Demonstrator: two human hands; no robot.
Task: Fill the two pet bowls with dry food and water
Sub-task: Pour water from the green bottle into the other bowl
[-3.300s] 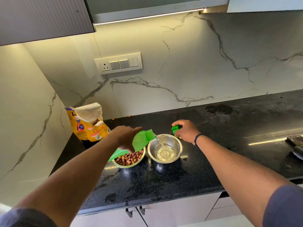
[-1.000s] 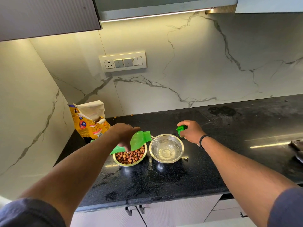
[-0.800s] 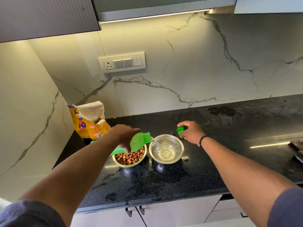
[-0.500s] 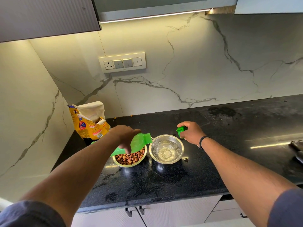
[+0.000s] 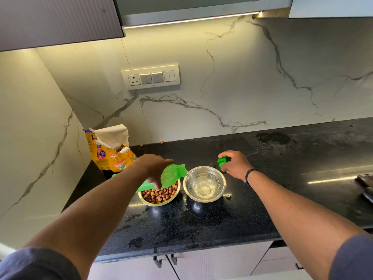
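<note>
Two steel bowls stand side by side on the black counter (image 5: 201,225). The left bowl (image 5: 159,202) holds brown dry food. The right bowl (image 5: 219,194) holds clear water. My left hand (image 5: 154,165) grips a green bottle (image 5: 170,175), tilted with its mouth over the right bowl's left rim, and a thin stream of water runs into that bowl. My right hand (image 5: 235,163) rests behind the right bowl, closed around the green bottle cap (image 5: 222,163).
An open yellow pet food bag (image 5: 110,149) stands at the back left against the marble wall. A few loose kibbles (image 5: 161,142) lie along the back edge. A dark object (image 5: 366,184) sits at the far right. Cabinet handles (image 5: 163,260) hang below the counter's front edge.
The water in the right bowl has risen since the earliest frame. The bottle stays tilted and still pours. Both hands have hardly moved.
</note>
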